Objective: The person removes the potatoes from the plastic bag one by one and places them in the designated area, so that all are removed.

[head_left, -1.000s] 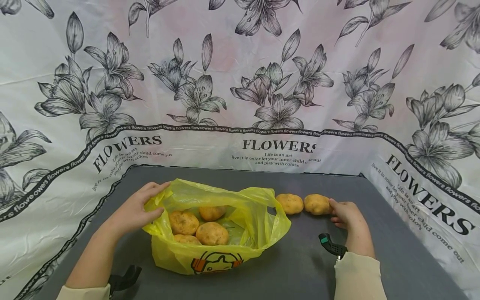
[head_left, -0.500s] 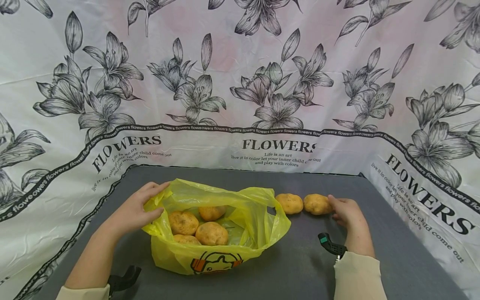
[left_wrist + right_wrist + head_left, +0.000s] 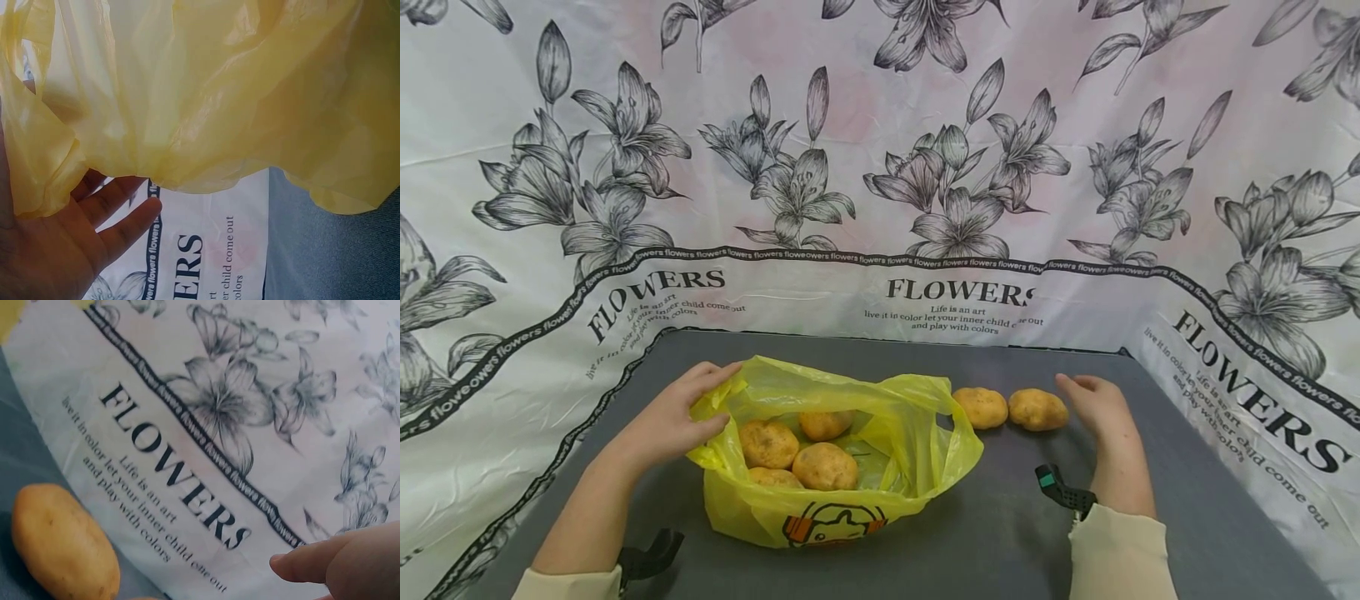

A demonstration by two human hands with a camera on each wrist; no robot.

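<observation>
A yellow plastic bag (image 3: 760,508) stands with its mouth spread, potatoes (image 3: 825,467) inside. At its left rim my left hand (image 3: 681,421) touches the plastic, thumb and fingers spread apart. The left wrist view shows the fingers (image 3: 128,231) fairly straight, with the yellow film (image 3: 187,125) coming down between thumb and fingers. To the right of the bag, two loose potatoes lie side by side, one (image 3: 981,408) at the bag's edge and the other (image 3: 1037,410) nearer my right hand (image 3: 1101,404). That hand holds nothing; its fingertips are just beyond the right-hand potato, a small gap between.
A grey tabletop (image 3: 970,533) carries everything. Behind and along both sides hangs a white cloth (image 3: 850,317) printed with flowers and lettering. Black wrist-worn devices, one (image 3: 651,557) on the left and one (image 3: 1063,490) on the right, jut out above the table.
My right hand has let go of the right-hand loose potato and lifted slightly up and right from it. The left hand and the bag stay as they were.
</observation>
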